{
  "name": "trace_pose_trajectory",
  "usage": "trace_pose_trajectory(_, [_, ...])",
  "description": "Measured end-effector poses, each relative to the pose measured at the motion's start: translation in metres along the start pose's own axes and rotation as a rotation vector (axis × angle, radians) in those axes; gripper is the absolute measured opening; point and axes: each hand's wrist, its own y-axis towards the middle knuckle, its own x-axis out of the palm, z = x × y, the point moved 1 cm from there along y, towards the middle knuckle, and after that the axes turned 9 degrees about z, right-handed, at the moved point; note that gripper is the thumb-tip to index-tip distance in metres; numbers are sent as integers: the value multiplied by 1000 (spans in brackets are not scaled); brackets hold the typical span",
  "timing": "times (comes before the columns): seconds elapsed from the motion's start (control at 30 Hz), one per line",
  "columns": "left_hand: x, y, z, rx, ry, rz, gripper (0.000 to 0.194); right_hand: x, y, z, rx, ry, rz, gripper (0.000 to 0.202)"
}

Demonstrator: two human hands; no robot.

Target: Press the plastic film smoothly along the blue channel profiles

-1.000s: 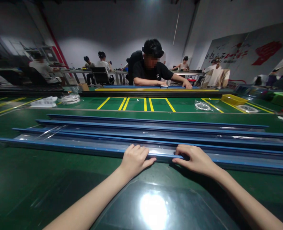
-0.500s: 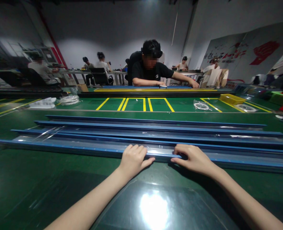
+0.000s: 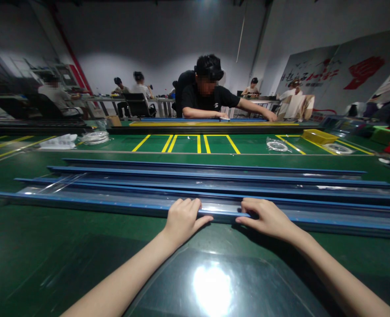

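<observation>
Several long blue channel-shaped profiles lie side by side across the green table point(image 3: 82, 251). The nearest blue profile point(image 3: 115, 204) has a shiny inner face. My left hand point(image 3: 184, 219) is closed over its near edge, fingers inside the channel and thumb along the outside. To the right, my right hand point(image 3: 264, 216) pinches the same near edge between fingers and thumb. A short bare stretch of the profile shows between the hands. Clear film strips point(image 3: 63, 182) cross the profiles on the left.
A clear sheet point(image 3: 168, 281) with a bright reflection lies in front of me. Behind the profiles are yellow tape lines, bagged white coils point(image 3: 96, 138) and a yellow tray point(image 3: 319, 136). Across the table a co-worker point(image 3: 211, 97) leans over more long profiles.
My hands keep their hold on the profile's near edge, with hardly any movement. The co-worker's outstretched hand has shifted slightly to the right.
</observation>
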Motion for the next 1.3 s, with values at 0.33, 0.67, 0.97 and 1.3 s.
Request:
trace_pose_trajectory(0.33, [-1,1,0,-3,17,-7,40,0,0,-1,-11,18,20,36])
trace_pose_trajectory(0.67, [0,0,0,11,21,22,40,1,-1,1,3,14,27,35])
trace_pose_trajectory(0.97, [2,-1,0,99,17,-33,34,-4,2,-6,-66,-10,-80,35])
trace_pose_trajectory(1.3, [3,-1,0,120,18,-47,33,-6,3,-4,-78,96,-93,33])
